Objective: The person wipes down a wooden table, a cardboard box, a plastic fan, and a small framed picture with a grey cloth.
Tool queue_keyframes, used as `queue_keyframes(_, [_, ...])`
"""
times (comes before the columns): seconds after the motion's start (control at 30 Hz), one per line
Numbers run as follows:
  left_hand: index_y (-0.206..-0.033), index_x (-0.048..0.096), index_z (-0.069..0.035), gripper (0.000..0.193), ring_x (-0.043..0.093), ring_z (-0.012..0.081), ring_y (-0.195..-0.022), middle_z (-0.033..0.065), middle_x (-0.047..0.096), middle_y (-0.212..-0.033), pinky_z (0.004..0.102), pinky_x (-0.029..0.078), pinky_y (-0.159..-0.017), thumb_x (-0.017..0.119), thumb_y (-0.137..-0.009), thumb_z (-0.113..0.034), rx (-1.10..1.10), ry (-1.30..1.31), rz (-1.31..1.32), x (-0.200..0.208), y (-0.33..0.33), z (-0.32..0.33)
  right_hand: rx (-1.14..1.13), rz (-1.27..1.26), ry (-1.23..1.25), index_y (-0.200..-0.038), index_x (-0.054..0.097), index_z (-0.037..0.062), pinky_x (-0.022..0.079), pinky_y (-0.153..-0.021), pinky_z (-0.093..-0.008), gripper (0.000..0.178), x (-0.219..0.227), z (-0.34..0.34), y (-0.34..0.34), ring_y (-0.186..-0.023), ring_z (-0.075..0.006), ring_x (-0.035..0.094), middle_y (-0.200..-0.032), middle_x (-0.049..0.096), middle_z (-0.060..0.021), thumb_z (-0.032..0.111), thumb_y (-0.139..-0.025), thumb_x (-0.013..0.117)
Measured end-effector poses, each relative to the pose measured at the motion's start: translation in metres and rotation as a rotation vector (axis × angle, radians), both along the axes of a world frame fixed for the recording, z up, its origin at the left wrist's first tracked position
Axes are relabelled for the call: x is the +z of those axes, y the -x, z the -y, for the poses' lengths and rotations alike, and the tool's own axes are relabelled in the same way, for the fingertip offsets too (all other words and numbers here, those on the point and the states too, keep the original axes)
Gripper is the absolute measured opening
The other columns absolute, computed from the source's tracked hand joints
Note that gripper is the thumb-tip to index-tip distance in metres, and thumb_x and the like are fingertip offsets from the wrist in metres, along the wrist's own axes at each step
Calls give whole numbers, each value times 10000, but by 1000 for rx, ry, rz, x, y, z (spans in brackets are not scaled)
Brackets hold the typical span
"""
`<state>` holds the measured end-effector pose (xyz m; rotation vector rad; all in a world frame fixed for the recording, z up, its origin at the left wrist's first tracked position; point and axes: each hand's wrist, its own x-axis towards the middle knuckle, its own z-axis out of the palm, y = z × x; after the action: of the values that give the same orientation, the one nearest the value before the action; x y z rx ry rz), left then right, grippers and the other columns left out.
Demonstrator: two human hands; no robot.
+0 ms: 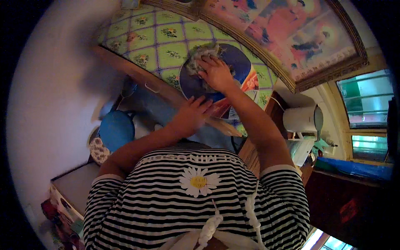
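Looking down past a black-and-white striped shirt (196,208) with a daisy print, saw both forearms reaching up to a wooden table covered by a green floral-checked plastic cloth (160,39).

Nearest: left hand (191,116), fingers spread flat and loose, grasping nothing, pressed on the near rim of a round dark-blue hand fan with an orange printed edge (237,62), right at the table's front edge where the fan overhung the wood.

Just beyond: right hand (216,73), fingers curled down and clutching a crumpled grey-green rag (199,56), pushed against the fan's face. Rag touching the fan toward its far-left side, partly hidden under the palm.

Fan lay on the cloth near the table's front-right corner, tilted slightly over the edge.

Below the front edge, to the left: a round blue lidded pot (116,130), and just beside it a small patterned round object (99,150), too dim to tell what.

Off the table's right end: a white cylindrical appliance (302,118), apart from the fan.

Farthest: a large gilt-framed colourful picture (291,37) leaning along the table's back edge, with a window (366,104) to the right.
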<state>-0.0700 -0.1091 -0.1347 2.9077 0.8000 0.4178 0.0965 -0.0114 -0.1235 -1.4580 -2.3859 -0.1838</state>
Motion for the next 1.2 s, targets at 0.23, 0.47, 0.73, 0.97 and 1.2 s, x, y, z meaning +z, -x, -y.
queue_keyframes(0.23, [-1193,465,-57,457,402,310,-1142,127,447,-1227,518,327,-932,493,-761,-203,55,27,84,-4,-4,6,-210,38,-93,-1068,571,128,448,-776,-404,351,-2,-58,29,-897,-300,540,-1001,561,-105,293,-758,583])
queue_keyframes(0.47, [-1134,506,-47,415,434,300,-1096,113,479,-1177,526,346,-906,494,-752,-208,90,-62,159,-14,-5,5,-146,-210,55,-1034,579,67,453,-729,-404,346,69,-19,-9,-835,-344,553,-919,560,-171,269,-755,612])
queue_keyframes(0.73, [-1127,532,-78,390,452,294,-1078,108,495,-1185,501,365,-901,491,-762,-209,64,-78,120,-4,-8,-1,-166,61,15,-1060,568,177,427,-825,-422,351,10,58,-47,-990,-332,449,-1159,459,-66,280,-727,614])
queue_keyframes(0.97, [-1130,537,-126,369,448,252,-1067,50,504,-1153,590,318,-894,487,-774,-205,45,-13,80,1,-6,-8,-307,21,35,-1106,548,209,420,-824,-467,373,14,-26,13,-1016,-333,461,-1122,468,-82,293,-748,607])
queue_keyframes(1.2, [-1109,566,-282,349,447,193,-1051,-50,513,-1121,692,199,-901,523,-765,-249,95,79,85,-2,-4,-17,-421,-29,152,-1069,560,224,465,-757,-458,330,15,-71,7,-990,-338,479,-1065,475,-89,348,-763,569])
